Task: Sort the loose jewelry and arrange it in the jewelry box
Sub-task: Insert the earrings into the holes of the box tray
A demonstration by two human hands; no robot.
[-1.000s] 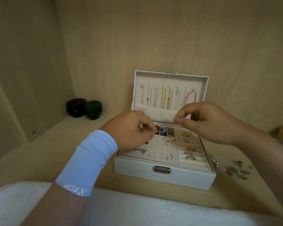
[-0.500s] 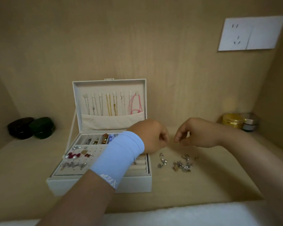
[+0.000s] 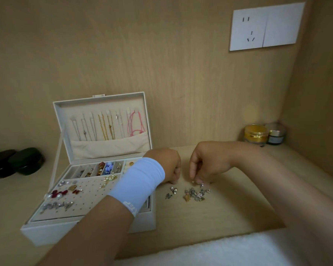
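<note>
From the head camera, we see the open jewelry box [image 3: 46,234] left of the loose jewelry [image 3: 195,194] on the shelf, with jars [image 3: 256,134] far right. Our wristband [image 3: 138,181] hides the box's right side. The left hand [image 3: 169,166] is curled, its contents hidden; the right hand [image 3: 210,164] pinches a piece at the pile's far edge. Both hands are lower than half a second ago.

My wooden shelf [image 3: 229,212] carries the open jewelry box [image 3: 56,233], loose jewelry [image 3: 194,193] beside it, black case [image 3: 0,163] and green case [image 3: 27,161] at left, gold jar [image 3: 256,134] and silver jar [image 3: 276,135] at right.
</note>
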